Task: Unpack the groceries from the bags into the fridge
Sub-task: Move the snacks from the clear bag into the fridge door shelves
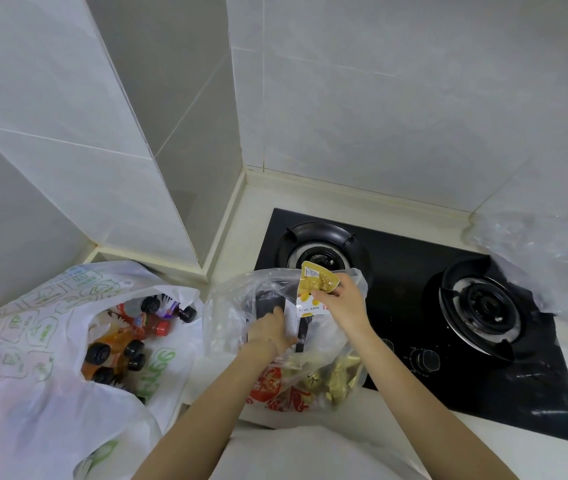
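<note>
Yellow packet (314,287), one, pinched by right hand (342,303) at one clear bag (226,308).

large bag (33,341): white, pale green printed squares and lettering
bottles (126,344): orange and amber, black caps, one red
clear bag (227,306): see-through
packet (315,289): yellow, white label
stove (396,306): black
wall tiles (379,98): pale grey-white

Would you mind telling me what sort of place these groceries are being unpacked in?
Most likely a home kitchen: a black two-burner gas hob set in a pale countertop, tiled walls behind it.
</note>
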A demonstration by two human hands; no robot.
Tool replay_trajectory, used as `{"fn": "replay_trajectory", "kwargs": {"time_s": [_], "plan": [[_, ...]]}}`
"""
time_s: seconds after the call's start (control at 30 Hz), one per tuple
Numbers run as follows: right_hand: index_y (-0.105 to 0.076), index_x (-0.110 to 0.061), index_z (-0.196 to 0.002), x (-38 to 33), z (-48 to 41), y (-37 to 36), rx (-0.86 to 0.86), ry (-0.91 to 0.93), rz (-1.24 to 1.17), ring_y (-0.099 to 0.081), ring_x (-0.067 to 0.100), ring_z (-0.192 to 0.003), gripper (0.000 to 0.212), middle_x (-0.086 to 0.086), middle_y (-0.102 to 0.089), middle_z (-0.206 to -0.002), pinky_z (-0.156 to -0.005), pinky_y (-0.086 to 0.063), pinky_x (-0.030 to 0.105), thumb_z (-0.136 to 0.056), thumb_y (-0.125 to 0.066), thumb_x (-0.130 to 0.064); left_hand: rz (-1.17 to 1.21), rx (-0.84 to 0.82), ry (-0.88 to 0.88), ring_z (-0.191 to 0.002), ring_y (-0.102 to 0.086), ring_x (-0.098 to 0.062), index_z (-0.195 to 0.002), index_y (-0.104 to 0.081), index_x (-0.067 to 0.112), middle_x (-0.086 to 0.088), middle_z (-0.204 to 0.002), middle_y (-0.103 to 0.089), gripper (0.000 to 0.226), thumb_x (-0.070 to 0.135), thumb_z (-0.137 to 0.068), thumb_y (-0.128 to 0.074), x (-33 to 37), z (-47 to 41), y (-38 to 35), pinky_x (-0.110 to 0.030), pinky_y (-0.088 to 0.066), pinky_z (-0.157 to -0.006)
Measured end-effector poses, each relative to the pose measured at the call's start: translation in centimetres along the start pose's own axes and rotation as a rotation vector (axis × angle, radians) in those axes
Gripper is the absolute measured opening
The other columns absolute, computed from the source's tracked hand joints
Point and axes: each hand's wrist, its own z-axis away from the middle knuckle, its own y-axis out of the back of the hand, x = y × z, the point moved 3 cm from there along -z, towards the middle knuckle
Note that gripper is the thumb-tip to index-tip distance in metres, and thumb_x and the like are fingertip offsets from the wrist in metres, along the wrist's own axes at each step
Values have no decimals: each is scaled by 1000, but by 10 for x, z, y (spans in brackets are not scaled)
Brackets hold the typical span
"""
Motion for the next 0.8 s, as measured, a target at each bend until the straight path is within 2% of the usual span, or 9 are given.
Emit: {"fn": "replay_trajectory", "kwargs": {"time_s": [0.07, 0.23, 0.33, 0.43, 0.57, 0.73, 0.8], "plan": [[-55, -16, -97, -3, 2, 1, -10, -5, -21, -63, 11, -85, 26, -2, -65, -88, -67, -50, 12, -83, -69, 0, -13, 3, 17, -116, -57, -31, -130, -39, 5, -13, -128, -55, 60, 41, -88, -63, 4, -1, 0, -36, -45, -86], [-55, -15, -103, -7, 7, 3, -16, 7, 9, -61, 4, -82, 28, -2, -65, -90, -67, -49, 12, -83, -70, -1, 43, 9, 57, -112, -59, -27, -124, -47, 7, -9, -123, -58, 48, 33, -88, -64, 3, -3, 1, -32, -46, -84], [-56, -16, -105, -7, 9, 4, -5, 11, 36, -61, 2, -83, 29, -6, -65, -90, -67, -49, 11, -83, -71, -4, 143, 2, 62, -103, -60, -24, -112, -53, 10, -7, -111, -62, 33, 29, -87, -65, -5, -5, 2, -31, -46, -80], [-55, -17, -105, -6, 10, 4, -11, -1, 13, -63, 9, -88, 29, -4, -66, -93, -76, -51, 20, -83, -71, -5, 284, 26, 33, -87, -57, -20, -92, -53, 16, -1, -90, -59, 17, 22, -84, -66, -15, -4, 4, -29, -45, -75], [-55, -16, -105, -13, 11, 0, -40, -33, -58, -65, 7, -88, 26, -5, -68, -93, -78, -53, 22, -85, -70, -7, 500, 46, 12, -80, -52, -15, -79, -53, 17, 3, -82, -55, 15, 16, -85, -67, -30, 2, 11, -23, -39, -72], [-57, -19, -102, -21, 13, -4, -85, -49, -131, -67, 6, -86, 22, -5, -70, -93, -70, -51, 16, -87, -70, -10, 655, 56, 42, -70, -46, -15, -71, -47, 15, 2, -69, -47, 25, 15, -90, -62, -41, 21, 22, -26, -39, -74], [-58, -21, -101, -23, 14, -3, -111, -46, -184, -68, 8, -88, 22, -1, -71, -96, -72, -51, 17, -87, -69, -9, 715, 80, 57, -75, -55, -19, -71, -48, 17, 0, -71, -52, 24, 15, -90, -61, -44, 31, 28, -30, -45, -81]]}}
